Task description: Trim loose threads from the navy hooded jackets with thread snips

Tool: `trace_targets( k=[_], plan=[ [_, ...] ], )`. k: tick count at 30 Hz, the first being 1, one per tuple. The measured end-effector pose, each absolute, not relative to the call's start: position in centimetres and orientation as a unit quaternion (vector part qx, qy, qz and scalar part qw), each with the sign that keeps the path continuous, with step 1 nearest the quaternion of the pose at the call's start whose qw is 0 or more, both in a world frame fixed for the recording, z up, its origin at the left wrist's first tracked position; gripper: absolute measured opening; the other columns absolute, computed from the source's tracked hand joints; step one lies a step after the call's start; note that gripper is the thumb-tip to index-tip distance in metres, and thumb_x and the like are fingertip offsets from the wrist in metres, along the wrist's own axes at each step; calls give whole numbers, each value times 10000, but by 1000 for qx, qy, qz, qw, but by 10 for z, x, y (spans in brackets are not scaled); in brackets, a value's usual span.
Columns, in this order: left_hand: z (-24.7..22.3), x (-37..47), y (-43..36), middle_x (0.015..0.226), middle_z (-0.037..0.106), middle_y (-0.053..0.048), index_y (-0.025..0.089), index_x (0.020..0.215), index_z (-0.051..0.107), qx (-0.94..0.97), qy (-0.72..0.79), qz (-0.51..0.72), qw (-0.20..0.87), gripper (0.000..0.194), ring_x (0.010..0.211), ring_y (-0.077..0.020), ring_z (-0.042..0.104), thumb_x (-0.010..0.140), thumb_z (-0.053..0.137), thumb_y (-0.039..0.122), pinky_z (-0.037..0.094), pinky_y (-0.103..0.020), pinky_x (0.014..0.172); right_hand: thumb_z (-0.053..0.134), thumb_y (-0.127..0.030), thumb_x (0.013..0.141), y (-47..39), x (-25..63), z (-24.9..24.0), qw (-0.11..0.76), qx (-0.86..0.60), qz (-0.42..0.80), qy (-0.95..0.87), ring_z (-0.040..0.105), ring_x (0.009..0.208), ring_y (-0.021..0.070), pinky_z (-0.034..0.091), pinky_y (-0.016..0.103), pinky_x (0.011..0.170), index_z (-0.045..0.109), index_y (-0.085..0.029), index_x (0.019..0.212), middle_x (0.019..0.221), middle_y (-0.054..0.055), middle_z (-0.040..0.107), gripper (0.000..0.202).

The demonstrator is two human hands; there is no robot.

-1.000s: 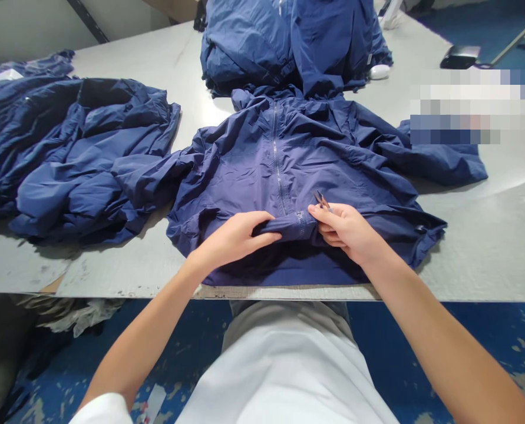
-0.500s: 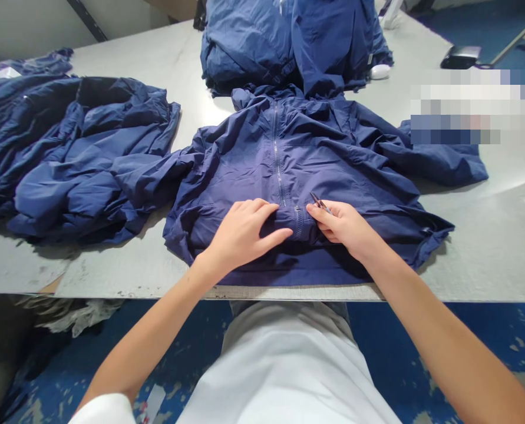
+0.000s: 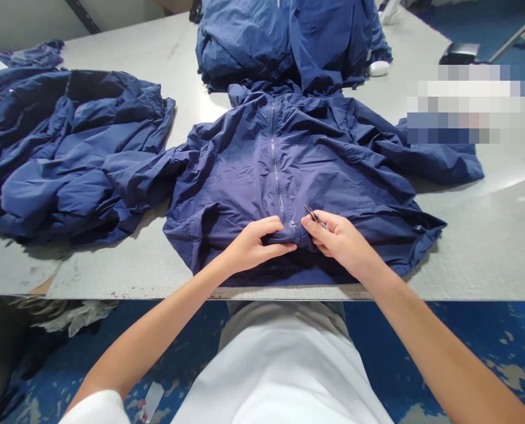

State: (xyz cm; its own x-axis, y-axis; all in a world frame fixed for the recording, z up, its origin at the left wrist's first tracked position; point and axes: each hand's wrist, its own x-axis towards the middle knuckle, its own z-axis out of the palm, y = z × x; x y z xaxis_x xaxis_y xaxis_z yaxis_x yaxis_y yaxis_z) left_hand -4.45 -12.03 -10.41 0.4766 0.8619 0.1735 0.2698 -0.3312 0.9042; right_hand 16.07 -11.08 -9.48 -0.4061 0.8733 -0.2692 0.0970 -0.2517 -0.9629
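A navy blue jacket [image 3: 240, 171] lies front up on the table, its zipper [image 3: 276, 171] running down the middle. Near the zipper's lower end, my left hand [image 3: 257, 244] grips a fold of the jacket between thumb and fingers. My right hand [image 3: 337, 238] is closed round a small pair of metal snips [image 3: 314, 215], whose tips point up and left, clear of the fingers. The thumb and forefinger are at the jacket's front edge, just right of the zipper end; whether they also pinch cloth is hard to see.
More navy garments [image 3: 76, 159] are heaped at the left, touching the jacket's sleeve. Another navy pile [image 3: 248, 41] lies behind the collar, with a white round object [image 3: 379, 69] beside it. A black device [image 3: 459, 54] stands at the back right. The pale table's [image 3: 129, 277] front edge is close to my body.
My left hand has closed on the jacket fold and moved slightly down and right. The lower front is bunched up more. My right hand, with the snips, has shifted slightly down and left.
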Motion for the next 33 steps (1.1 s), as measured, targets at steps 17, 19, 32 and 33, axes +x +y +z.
trace_targets(
  k=[17, 19, 32, 33],
  plan=[
    [-111, -44, -122, 1008, 627, -71, 185, 746, 454, 675, 313, 407, 530, 248, 897, -165, 594, 846, 677, 229, 460, -320, 861, 547, -304, 969, -160, 167, -104, 404, -482, 290, -722, 590, 762, 130, 480, 240, 692, 556, -257, 1248, 958, 23, 632, 283],
    [-112, -43, -122, 977, 607, -61, 183, 755, 474, 682, 313, 406, 522, 224, 881, -157, 580, 848, 673, 225, 456, -310, 852, 576, -252, 952, -163, 168, -102, 410, -465, 248, -744, 598, 774, 134, 488, 244, 708, 566, -252, 1254, 947, 26, 639, 302],
    [-113, -42, -122, 900, 577, -53, 185, 728, 466, 706, 317, 396, 494, 264, 822, -153, 558, 850, 679, 282, 462, -309, 795, 597, -210, 944, -167, 163, -96, 394, -444, 164, -788, 560, 611, 94, 454, 215, 571, 644, -200, 1239, 827, 28, 646, 299],
    [-112, -42, -122, 900, 580, -57, 186, 726, 466, 707, 320, 394, 492, 268, 823, -156, 561, 849, 678, 292, 466, -312, 794, 593, -211, 946, -167, 163, -96, 393, -445, 160, -789, 575, 624, 96, 457, 214, 575, 644, -203, 1240, 828, 29, 650, 299]
  ],
)
